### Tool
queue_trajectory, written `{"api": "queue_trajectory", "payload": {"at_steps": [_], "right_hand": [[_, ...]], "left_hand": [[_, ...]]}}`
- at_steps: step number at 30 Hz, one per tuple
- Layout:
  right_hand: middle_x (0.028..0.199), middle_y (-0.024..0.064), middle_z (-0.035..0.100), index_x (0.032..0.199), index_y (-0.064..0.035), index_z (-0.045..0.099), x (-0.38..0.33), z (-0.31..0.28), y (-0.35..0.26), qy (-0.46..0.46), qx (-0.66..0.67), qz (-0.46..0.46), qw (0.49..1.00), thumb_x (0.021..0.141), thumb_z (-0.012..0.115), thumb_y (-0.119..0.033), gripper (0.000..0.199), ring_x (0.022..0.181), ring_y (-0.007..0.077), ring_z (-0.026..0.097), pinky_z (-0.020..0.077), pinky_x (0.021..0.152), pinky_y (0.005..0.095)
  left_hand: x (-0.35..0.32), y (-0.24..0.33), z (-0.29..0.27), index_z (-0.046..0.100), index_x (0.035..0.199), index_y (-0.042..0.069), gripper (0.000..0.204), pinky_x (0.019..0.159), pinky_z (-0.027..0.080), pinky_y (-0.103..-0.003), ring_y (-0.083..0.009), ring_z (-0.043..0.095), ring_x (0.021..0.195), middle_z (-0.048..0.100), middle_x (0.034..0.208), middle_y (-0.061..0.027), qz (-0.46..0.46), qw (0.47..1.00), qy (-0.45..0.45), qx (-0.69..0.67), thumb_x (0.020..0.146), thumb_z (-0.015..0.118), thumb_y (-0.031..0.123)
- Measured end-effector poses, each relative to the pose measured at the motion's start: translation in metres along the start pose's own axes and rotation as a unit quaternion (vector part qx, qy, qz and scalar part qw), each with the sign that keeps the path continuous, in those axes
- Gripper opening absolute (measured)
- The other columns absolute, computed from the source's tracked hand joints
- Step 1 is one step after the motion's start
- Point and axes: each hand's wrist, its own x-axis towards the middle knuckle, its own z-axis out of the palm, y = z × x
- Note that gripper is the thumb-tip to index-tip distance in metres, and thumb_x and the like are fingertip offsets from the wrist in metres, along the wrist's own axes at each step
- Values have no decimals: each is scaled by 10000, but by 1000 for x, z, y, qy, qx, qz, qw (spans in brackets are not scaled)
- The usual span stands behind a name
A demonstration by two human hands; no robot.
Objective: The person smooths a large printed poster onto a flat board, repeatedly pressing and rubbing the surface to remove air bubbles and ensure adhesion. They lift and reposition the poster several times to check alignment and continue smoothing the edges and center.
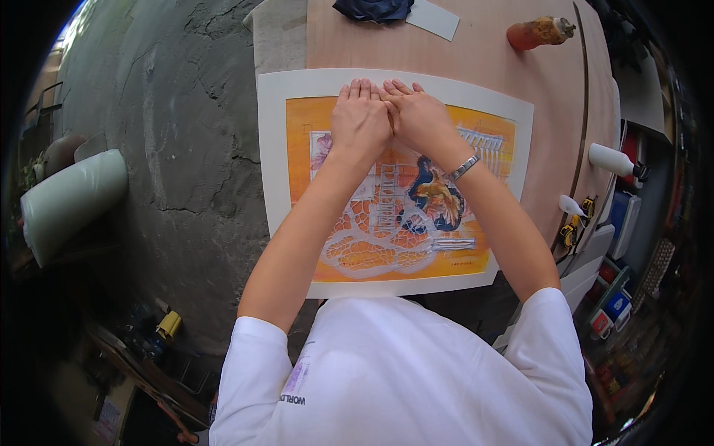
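Observation:
A large orange artwork [305, 141] with grey net-like shapes and a dark blue and gold figure lies on the table inside a wide white mat [274, 160]. Flat against its far edge, where mat and picture meet, rest both of my hands. My left hand [361, 111] has its fingers stretched out, pointing away from me. Beside it and touching it, my right hand [413, 111] lies with fingers extended too; a metal-banded watch [465, 167] is on that wrist. Neither hand grips anything. My forearms pass over the artwork and hide parts of it.
The wooden table [461, 59] holds a dark cloth [374, 9], a white card [433, 19] and an orange-red bottle [541, 33] at the back. To the right are a white spray bottle [616, 160] and a yellow-black tool [571, 232]. A bubble-wrap roll [74, 204] stands left.

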Motion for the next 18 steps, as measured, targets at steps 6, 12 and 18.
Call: {"api": "queue_trajectory", "payload": {"at_steps": [6, 12, 18], "right_hand": [[1459, 117, 593, 1396, -76, 625, -52, -26, 78, -8, 19, 48, 999, 980, 479, -144, 447, 1383, 246, 534, 370, 1206, 425], [1466, 104, 584, 1406, -81, 616, -105, -37, 146, 7, 30, 98, 995, 981, 482, -142, 450, 1379, 239, 535, 359, 1217, 415], [1434, 114, 608, 1367, -73, 644, -144, -46, 188, 51, 70, 187, 979, 1047, 453, -227, 404, 1364, 240, 548, 376, 1206, 404]], "left_hand": [[32, 93, 16, 576, 1389, -104, 577, 1237, 283, -452, -380, 494, 1419, 550, 1467, -284, 31, 998, -26, -40, 982, 427, 277], [55, 174, 30, 575, 1390, -96, 553, 1227, 311, -443, -356, 509, 1410, 563, 1455, -271, 77, 997, -20, -8, 1007, 409, 267], [71, 233, 50, 574, 1404, -74, 537, 1224, 317, -441, -358, 500, 1417, 555, 1469, -256, 132, 991, -7, 6, 1006, 409, 247]]}}
